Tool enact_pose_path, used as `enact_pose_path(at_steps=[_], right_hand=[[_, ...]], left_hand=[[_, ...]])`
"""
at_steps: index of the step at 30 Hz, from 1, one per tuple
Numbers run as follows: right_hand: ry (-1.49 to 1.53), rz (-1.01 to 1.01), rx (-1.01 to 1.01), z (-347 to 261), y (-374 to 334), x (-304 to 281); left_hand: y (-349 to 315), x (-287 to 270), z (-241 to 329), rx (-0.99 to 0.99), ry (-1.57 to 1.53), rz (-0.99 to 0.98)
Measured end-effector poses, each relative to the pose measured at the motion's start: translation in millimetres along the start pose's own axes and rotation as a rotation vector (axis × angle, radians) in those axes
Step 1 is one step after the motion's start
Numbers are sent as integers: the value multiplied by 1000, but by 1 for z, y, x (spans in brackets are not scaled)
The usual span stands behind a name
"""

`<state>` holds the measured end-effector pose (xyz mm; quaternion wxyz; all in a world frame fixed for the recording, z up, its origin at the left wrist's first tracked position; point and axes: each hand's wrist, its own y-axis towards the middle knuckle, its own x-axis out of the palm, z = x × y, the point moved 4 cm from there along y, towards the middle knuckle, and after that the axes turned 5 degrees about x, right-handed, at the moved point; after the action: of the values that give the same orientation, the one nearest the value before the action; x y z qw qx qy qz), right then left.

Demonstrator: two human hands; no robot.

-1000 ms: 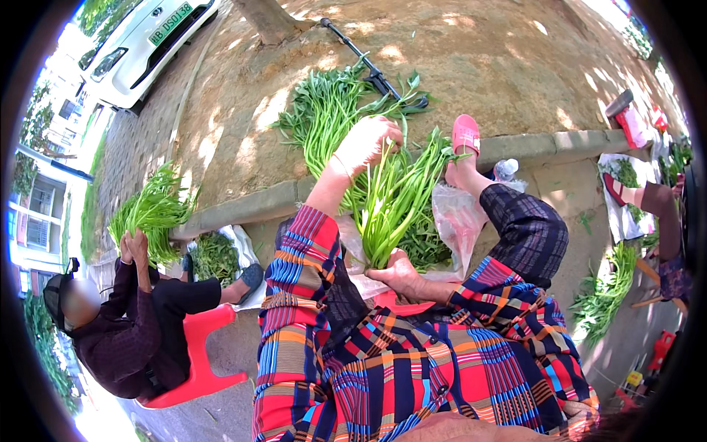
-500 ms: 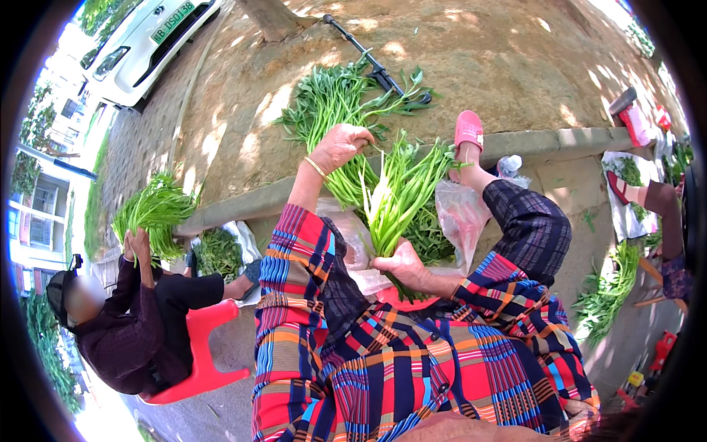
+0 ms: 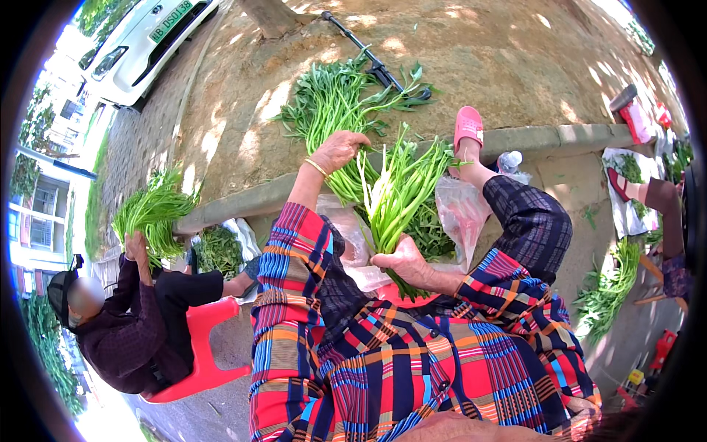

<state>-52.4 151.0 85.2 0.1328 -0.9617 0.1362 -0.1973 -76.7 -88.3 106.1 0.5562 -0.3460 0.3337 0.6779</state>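
Kerb [image 3: 243,202]: crossed by heaped greens [image 3: 324,103], probably for easy reach.
Right hand [image 3: 409,264]: clamped low round the bunch [image 3: 398,206] over plastic [image 3: 460,214], apparently for spread.
Left hand [image 3: 337,152]: beside greens; grip cannot be told.

Outdoors, beside a kerb [image 3: 545,145] in dappled shade
I see bare earth [image 3: 486,62] at twelve o'clock, a tree trunk [image 3: 268,19] at eleven, a white car [image 3: 132,55] at ten, a building [image 3: 43,210] at nine.
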Motion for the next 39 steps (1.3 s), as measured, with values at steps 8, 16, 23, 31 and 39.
enact_pose_path(at_steps=[8,16,23,31,39], right_hand=[[-21,-40,48,-1,-2,3],[51,-46,49,-8,-8,11],[-75,-27,3,-9,-6,8],[-134,-91,111,-2,-4,5],[-238,-44,33,2,-3,4]], left_hand=[[2,2,-12,9,75,128],[8,1,-13,-133,-374,314],[5,13,-5,-141,-881,-11],[11,2,18,-91,-708,-93],[13,14,4,-206,-661,22]])
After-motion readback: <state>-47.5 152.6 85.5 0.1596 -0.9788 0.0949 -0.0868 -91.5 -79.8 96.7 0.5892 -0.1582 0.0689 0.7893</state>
